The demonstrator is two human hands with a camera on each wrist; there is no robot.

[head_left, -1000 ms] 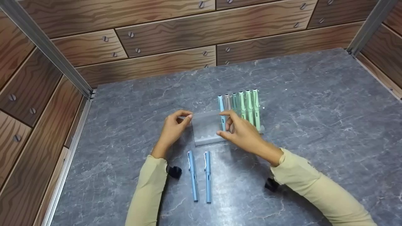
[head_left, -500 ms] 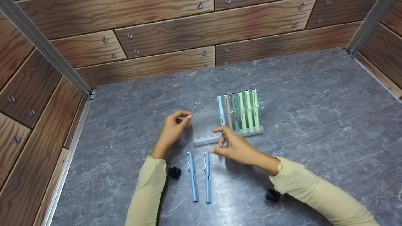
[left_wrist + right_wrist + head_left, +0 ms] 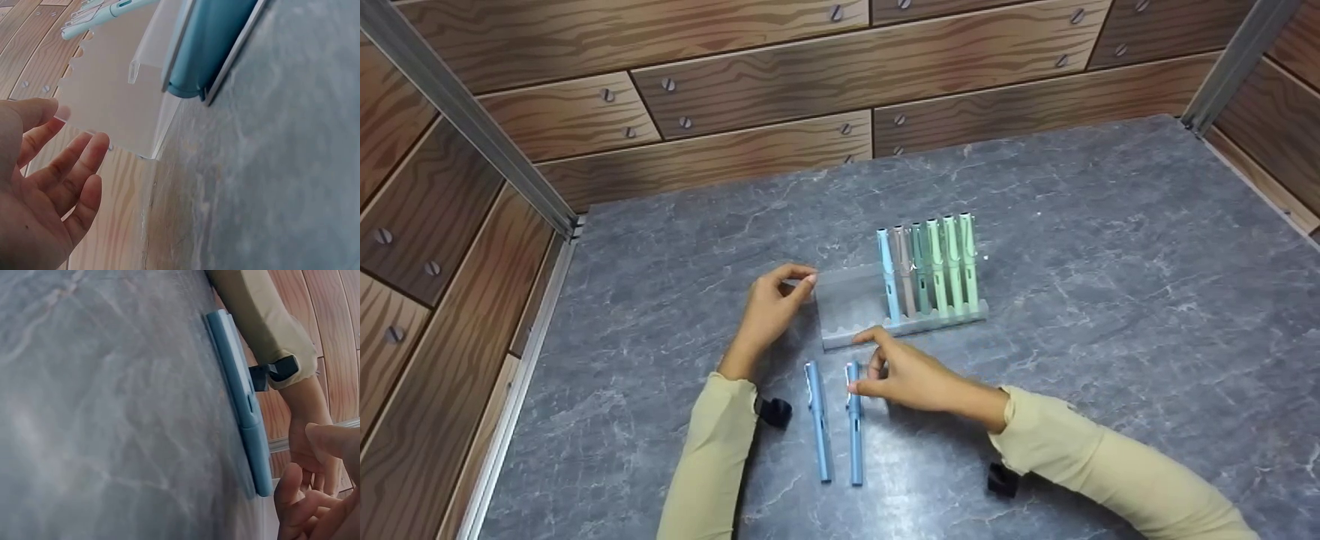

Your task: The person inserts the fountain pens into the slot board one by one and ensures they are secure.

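Observation:
My left hand (image 3: pixel 771 307) pinches the upper left corner of a clear pen stand (image 3: pixel 849 300) between thumb and forefinger; in the left wrist view the grip on the clear sheet (image 3: pixel 112 93) shows closely. Several pens lean side by side in the stand's right part: a light blue pen (image 3: pixel 889 281), a greyish-brown one (image 3: pixel 907 281), a dark green one (image 3: pixel 921 274) and light green ones (image 3: pixel 953 262). In front, two blue pens lie on the table, a left one (image 3: pixel 820 442) and a right one (image 3: pixel 856 442). Over the right one's cap hovers my right hand (image 3: pixel 911 375), thumb and forefinger spread, holding nothing.
The grey marbled table (image 3: pixel 1110 300) runs back to a wood-patterned wall (image 3: pixel 765 90). Metal posts (image 3: pixel 487 127) stand at the rear corners. A dark wrist camera (image 3: pixel 774 412) sits under the left cuff, and another (image 3: pixel 1003 480) under the right.
My right hand has left the light blue pen in the stand and moved down and left to the right-hand loose pen. My left hand keeps its place on the stand's corner.

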